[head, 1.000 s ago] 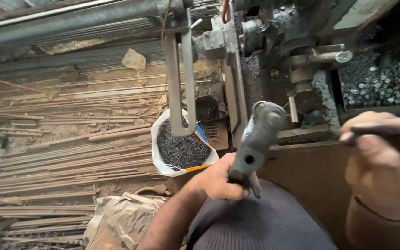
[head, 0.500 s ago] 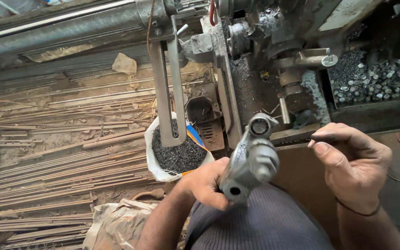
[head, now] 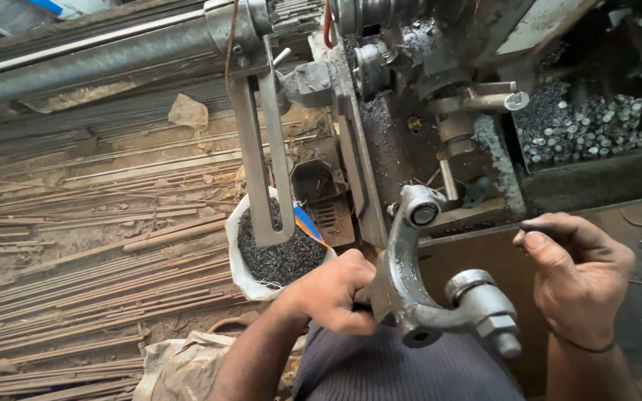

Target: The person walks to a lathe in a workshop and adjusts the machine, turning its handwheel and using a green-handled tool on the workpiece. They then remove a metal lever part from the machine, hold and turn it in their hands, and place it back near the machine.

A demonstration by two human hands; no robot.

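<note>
grey metal lever [head: 417, 286]: curved, over the lap, just in front of the machine [head: 425, 111]
left hand [head: 336, 293]: fist clenched round lever's near end
right hand [head: 577, 271]: fingers curled, pinching a thin dark rod [head: 536, 223]

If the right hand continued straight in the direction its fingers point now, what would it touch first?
The right hand points left, toward the curved grey metal bracket held in the left hand. It would probably meet the bracket's bolt end first, though depth is unclear from one view.
</note>
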